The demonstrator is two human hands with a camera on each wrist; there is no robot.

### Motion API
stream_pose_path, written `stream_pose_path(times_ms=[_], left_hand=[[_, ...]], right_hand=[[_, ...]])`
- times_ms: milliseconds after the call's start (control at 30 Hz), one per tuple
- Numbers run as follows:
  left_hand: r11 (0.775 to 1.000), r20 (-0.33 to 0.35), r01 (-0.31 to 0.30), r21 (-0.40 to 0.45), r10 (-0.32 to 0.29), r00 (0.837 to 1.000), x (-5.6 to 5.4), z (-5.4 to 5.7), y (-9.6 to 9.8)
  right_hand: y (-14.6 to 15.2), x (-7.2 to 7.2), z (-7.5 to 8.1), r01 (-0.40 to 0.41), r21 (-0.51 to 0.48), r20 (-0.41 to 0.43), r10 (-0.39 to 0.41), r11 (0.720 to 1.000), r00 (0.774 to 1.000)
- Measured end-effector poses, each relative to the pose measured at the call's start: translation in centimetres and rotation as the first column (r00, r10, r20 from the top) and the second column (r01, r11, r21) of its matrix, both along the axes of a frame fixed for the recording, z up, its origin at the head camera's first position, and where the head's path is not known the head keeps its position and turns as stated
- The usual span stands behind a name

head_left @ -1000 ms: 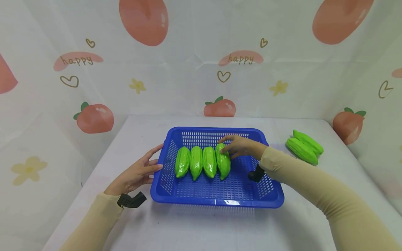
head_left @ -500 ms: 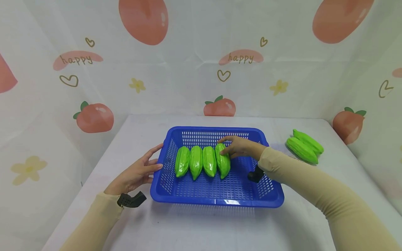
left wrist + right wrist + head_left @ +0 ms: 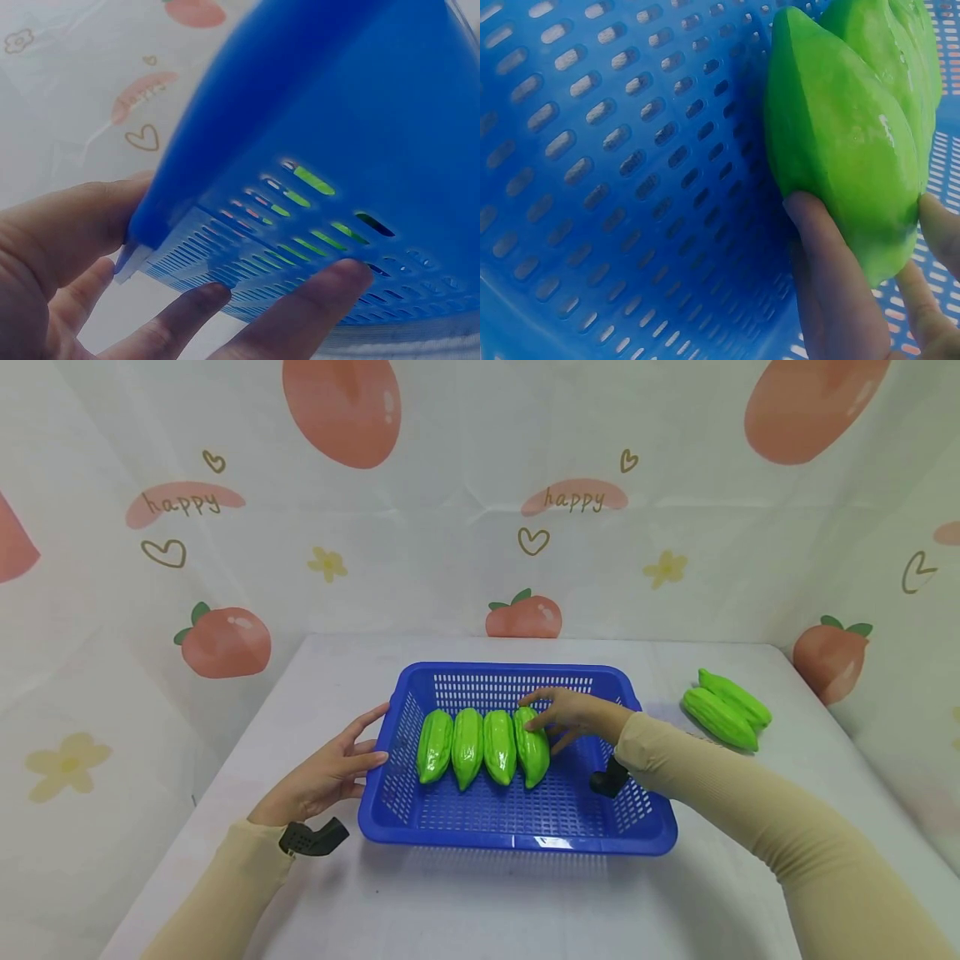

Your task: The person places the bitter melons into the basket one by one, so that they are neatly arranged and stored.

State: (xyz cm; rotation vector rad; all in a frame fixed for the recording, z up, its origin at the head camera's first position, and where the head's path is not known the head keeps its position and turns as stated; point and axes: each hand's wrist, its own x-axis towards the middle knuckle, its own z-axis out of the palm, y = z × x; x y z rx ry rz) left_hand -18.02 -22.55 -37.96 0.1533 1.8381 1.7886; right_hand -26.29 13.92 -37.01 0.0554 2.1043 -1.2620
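A blue plastic basket (image 3: 517,841) with slotted walls holds a row of several glossy green ridged fruits (image 3: 468,748). At its left rim my left hand (image 3: 333,772) rests with spread, fairly straight fingers. The left wrist view shows those fingers (image 3: 330,300) against the outside of the slotted wall. Inside the basket, my right hand (image 3: 573,714) is at the rightmost green ridged fruit (image 3: 532,752). Its fingertips lie on both sides of that fruit's end, touching it in the right wrist view, where the fruit (image 3: 847,142) lies against its neighbour.
Two more green ridged fruits (image 3: 726,712) lie together on the white table (image 3: 480,910), right of the basket. A white cloth (image 3: 420,577) with peach prints hangs behind. Basket floor shows right of the row, under my right hand.
The right hand's fingers have spread somewhat at the rightmost fruit, and a lower finger now shows apart from it. The left hand and the basket have not visibly moved.
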Motion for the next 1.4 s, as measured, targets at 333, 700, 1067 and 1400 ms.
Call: stream_pose_path(times_ms=[333,700,1067,1400], left_hand=[[1.000,0.000,0.001,0.003,-0.001,1.000,-0.08,-0.09,-0.05],[1.000,-0.014,0.000,0.004,0.000,1.000,-0.19,-0.27,0.01],[1.000,-0.020,0.005,-0.002,-0.005,1.000,-0.17,-0.32,-0.03],[1.000,-0.012,-0.008,-0.013,0.008,1.000,-0.13,-0.22,0.02]], right_hand=[[-0.17,0.04,0.06,-0.015,0.025,-0.003,0.015,1.000,1.000],[-0.17,0.13,-0.01,-0.022,0.046,-0.014,0.022,0.999,1.000],[-0.11,-0.01,-0.11,-0.015,0.043,-0.010,0.015,0.999,1.000],[0.08,-0.07,0.13,-0.010,0.034,-0.008,0.010,0.999,1.000]])
